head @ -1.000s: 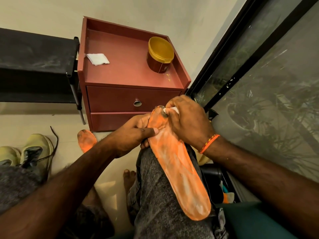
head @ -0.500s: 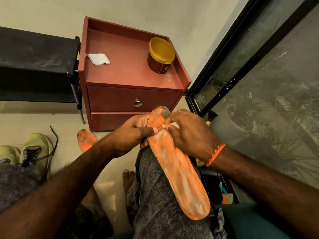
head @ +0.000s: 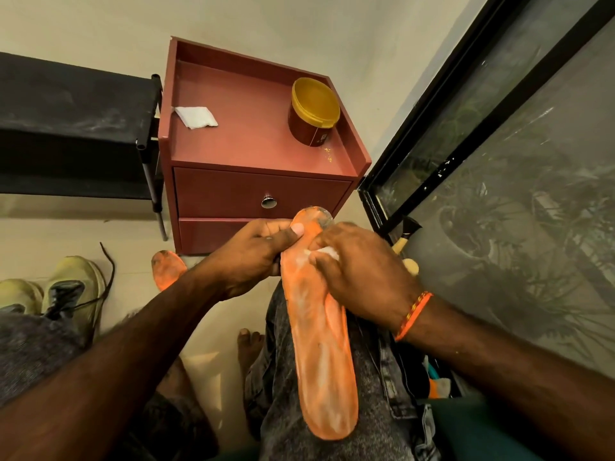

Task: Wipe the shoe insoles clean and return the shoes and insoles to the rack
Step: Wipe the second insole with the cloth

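An orange insole [head: 321,354] streaked with white lies along my right thigh, heel end toward the cabinet. My left hand [head: 253,257] grips its far end, thumb on top. My right hand [head: 359,277] pinches a small white wipe [head: 327,252] and presses it on the insole's upper part. A second orange insole [head: 166,269] lies on the floor beside the cabinet. A pair of yellow-green shoes [head: 71,287] with dark laces stands on the floor at the left. The black shoe rack [head: 73,128] is at the far left.
A red bedside cabinet [head: 259,191] stands ahead, with a folded white tissue [head: 196,117] and a yellow-lidded jar [head: 314,111] on top. A dark glass door [head: 499,154] runs along the right. A small brush [head: 404,241] leans by its frame.
My right hand has slid the wipe down the insole from its far tip toward me. My left thumb has shifted up nearer the tip.
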